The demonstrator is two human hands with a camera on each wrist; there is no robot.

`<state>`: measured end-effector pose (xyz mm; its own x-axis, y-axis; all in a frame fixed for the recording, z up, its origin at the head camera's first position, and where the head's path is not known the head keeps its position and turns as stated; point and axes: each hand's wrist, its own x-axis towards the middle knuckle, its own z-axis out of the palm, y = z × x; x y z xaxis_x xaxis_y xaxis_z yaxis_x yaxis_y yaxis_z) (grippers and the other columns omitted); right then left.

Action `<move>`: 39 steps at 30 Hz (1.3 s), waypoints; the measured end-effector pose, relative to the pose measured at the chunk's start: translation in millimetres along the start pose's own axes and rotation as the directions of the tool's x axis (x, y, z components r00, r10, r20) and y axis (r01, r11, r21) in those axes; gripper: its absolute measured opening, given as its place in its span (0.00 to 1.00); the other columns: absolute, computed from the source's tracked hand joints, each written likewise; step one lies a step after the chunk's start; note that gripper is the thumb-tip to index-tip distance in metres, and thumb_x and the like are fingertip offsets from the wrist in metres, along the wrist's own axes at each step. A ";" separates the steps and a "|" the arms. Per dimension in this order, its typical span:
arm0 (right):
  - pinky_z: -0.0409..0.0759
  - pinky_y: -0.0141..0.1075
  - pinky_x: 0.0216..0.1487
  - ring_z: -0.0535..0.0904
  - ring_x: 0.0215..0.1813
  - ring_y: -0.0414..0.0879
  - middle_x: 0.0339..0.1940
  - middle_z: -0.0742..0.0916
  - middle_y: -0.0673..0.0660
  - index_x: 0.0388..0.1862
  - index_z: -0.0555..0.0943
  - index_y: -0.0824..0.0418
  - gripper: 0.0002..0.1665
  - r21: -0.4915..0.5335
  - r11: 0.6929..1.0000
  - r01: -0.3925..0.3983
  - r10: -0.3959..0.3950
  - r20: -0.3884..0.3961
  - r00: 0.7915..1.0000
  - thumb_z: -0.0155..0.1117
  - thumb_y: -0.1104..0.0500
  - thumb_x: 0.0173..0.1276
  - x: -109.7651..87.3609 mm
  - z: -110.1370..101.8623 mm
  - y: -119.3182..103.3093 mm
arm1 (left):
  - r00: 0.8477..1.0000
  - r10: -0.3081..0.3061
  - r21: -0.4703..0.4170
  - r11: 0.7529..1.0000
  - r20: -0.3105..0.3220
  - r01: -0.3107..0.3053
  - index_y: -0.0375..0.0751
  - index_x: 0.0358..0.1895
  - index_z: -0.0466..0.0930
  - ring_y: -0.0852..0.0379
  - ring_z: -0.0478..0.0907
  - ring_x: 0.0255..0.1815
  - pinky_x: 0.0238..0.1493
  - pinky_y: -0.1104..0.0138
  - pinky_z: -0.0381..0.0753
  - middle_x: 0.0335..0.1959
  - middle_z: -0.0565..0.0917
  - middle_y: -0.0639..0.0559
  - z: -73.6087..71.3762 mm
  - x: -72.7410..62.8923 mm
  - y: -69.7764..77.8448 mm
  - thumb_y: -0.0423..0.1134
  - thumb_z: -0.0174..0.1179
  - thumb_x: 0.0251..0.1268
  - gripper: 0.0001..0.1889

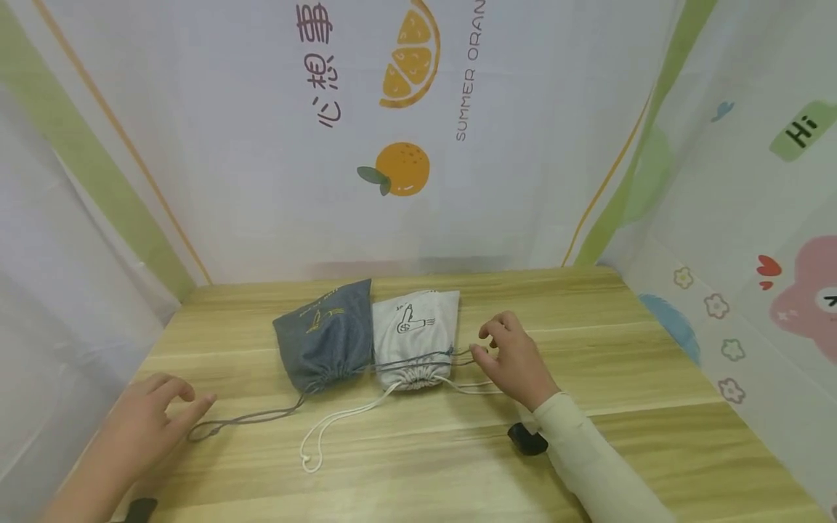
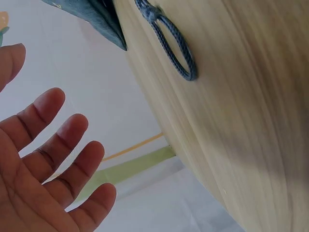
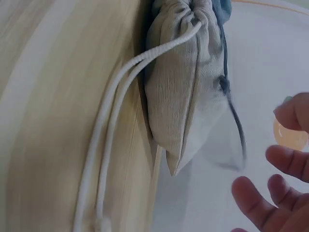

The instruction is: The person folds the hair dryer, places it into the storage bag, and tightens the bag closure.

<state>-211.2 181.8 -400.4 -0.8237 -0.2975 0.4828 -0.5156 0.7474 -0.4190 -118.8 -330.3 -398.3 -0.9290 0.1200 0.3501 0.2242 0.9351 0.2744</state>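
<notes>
Two cinched drawstring pouches lie side by side on the table: a dark blue-grey pouch (image 1: pixel 327 345) with a yellow print, and a white pouch (image 1: pixel 415 338) with a black print. My left hand (image 1: pixel 134 418) hovers with loosely bent fingers beside the dark pouch's left cord loop (image 2: pixel 150 13), holding nothing. My right hand (image 1: pixel 516 363) is off the white pouch's right side, fingers apart. The dark pouch's other cord (image 3: pixel 234 113) crosses the white pouch and ends, blurred, in the air near those fingers, apart from them in the right wrist view. White cords (image 3: pixel 166 47) trail on the wood.
The wooden table (image 1: pixel 418 443) meets a white printed curtain (image 1: pixel 261 181) at the back and similar curtains at both sides. Black pieces show under the right wrist (image 1: pixel 527 439) and by the left forearm (image 1: pixel 139 510).
</notes>
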 end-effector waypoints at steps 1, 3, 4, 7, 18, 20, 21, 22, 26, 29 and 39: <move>0.76 0.38 0.33 0.77 0.37 0.50 0.44 0.75 0.56 0.39 0.79 0.61 0.10 0.000 1.000 -0.011 0.011 -0.008 1.000 0.68 0.57 0.67 -0.3 -2.1 1.0 | 1.000 0.005 -0.007 1.000 -0.007 -0.005 0.38 0.32 0.81 0.31 0.76 0.39 0.42 0.38 0.71 0.42 0.81 0.34 -0.3 0.5 1.4 0.49 0.65 0.65 0.15; 0.75 0.39 0.32 0.75 0.34 0.49 0.44 0.77 0.56 0.40 0.79 0.62 0.11 -0.020 1.000 -0.015 0.015 -0.028 1.000 0.69 0.57 0.67 -0.7 -6.5 4.9 | 1.000 0.015 -0.013 1.000 -0.018 -0.016 0.38 0.33 0.81 0.31 0.76 0.38 0.42 0.38 0.71 0.42 0.81 0.33 -1.0 1.8 3.0 0.48 0.66 0.65 0.15; 0.75 0.39 0.32 0.74 0.33 0.49 0.43 0.78 0.56 0.40 0.79 0.63 0.10 -0.035 0.999 -0.016 0.015 -0.035 0.999 0.69 0.57 0.67 -1.2 -9.2 7.6 | 1.000 0.017 -0.014 1.000 -0.022 -0.018 0.38 0.33 0.80 0.31 0.76 0.39 0.42 0.38 0.71 0.43 0.81 0.33 -1.2 2.2 3.7 0.48 0.65 0.65 0.15; 0.77 0.43 0.36 0.76 0.34 0.50 0.42 0.80 0.57 0.39 0.80 0.63 0.10 -0.084 0.996 -0.013 0.010 -0.034 0.999 0.69 0.58 0.67 -3.6 -18.4 18.3 | 0.998 0.041 -0.016 0.999 -0.044 -0.042 0.37 0.34 0.80 0.30 0.76 0.42 0.43 0.39 0.72 0.44 0.81 0.32 -0.7 4.0 5.0 0.47 0.66 0.65 0.15; 0.58 0.67 0.67 0.59 0.73 0.69 0.73 0.67 0.71 0.73 0.64 0.69 0.41 -0.214 0.970 -0.115 0.157 0.190 0.969 0.59 0.43 0.74 -20.5 -52.9 57.1 | 0.994 0.068 -0.114 0.992 0.084 -0.058 0.26 0.69 0.64 0.15 0.48 0.69 0.62 0.26 0.44 0.68 0.61 0.19 8.7 15.5 14.4 0.43 0.50 0.78 0.26; 0.49 0.71 0.68 0.50 0.77 0.70 0.77 0.60 0.72 0.77 0.57 0.69 0.47 -0.257 0.958 -0.129 0.188 0.220 0.957 0.56 0.39 0.74 -22.0 -54.9 59.6 | 0.992 0.083 -0.080 0.994 0.097 -0.075 0.27 0.72 0.60 0.14 0.44 0.69 0.60 0.23 0.41 0.69 0.59 0.19 10.8 18.1 16.9 0.44 0.49 0.79 0.29; 0.45 0.73 0.67 0.46 0.77 0.71 0.78 0.57 0.72 0.78 0.54 0.68 0.48 -0.282 0.950 -0.136 0.206 0.234 0.950 0.54 0.38 0.74 -23.2 -55.4 61.1 | 0.991 0.083 -0.058 0.995 0.108 -0.077 0.29 0.74 0.58 0.14 0.43 0.69 0.59 0.22 0.41 0.70 0.58 0.20 12.0 18.9 18.5 0.45 0.48 0.79 0.30; 0.42 0.75 0.66 0.43 0.78 0.71 0.78 0.55 0.72 0.79 0.53 0.67 0.49 -0.296 0.943 -0.151 0.228 0.247 0.942 0.53 0.37 0.75 -24.8 -56.0 62.1 | 0.990 0.078 -0.037 0.997 0.121 -0.074 0.30 0.75 0.57 0.14 0.43 0.70 0.57 0.21 0.42 0.71 0.57 0.21 13.0 19.6 20.4 0.46 0.48 0.79 0.31; 0.38 0.77 0.64 0.37 0.78 0.71 0.79 0.50 0.73 0.80 0.49 0.66 0.50 -0.337 0.926 -0.171 0.275 0.288 0.917 0.48 0.34 0.76 -31.0 -57.8 67.1 | 0.985 0.059 0.007 0.998 0.162 -0.061 0.33 0.77 0.54 0.17 0.40 0.72 0.57 0.21 0.41 0.73 0.56 0.24 16.2 22.4 28.2 0.51 0.49 0.78 0.35; 0.38 0.77 0.64 0.38 0.77 0.72 0.79 0.50 0.73 0.80 0.50 0.67 0.50 -0.349 0.920 -0.178 0.286 0.291 0.913 0.45 0.33 0.76 -34.5 -60.0 70.5 | 0.984 0.055 0.017 0.998 0.167 -0.059 0.32 0.76 0.55 0.18 0.40 0.72 0.57 0.21 0.43 0.73 0.56 0.24 16.9 25.3 33.5 0.53 0.50 0.76 0.36; 0.38 0.77 0.64 0.38 0.77 0.73 0.78 0.50 0.75 0.79 0.51 0.69 0.51 -0.314 0.927 -0.205 0.299 0.289 0.909 0.47 0.33 0.75 -36.9 -64.0 74.3 | 0.982 0.029 0.008 0.999 0.184 -0.031 0.30 0.77 0.52 0.18 0.36 0.72 0.57 0.21 0.39 0.73 0.53 0.22 15.9 28.8 34.7 0.53 0.51 0.76 0.38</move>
<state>-204.0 286.4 -400.1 -0.9715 -0.2185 0.0916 -0.2347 0.9403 -0.2463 -142.4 -289.1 -392.9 -0.9605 0.2064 0.1868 0.2504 0.9336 0.2562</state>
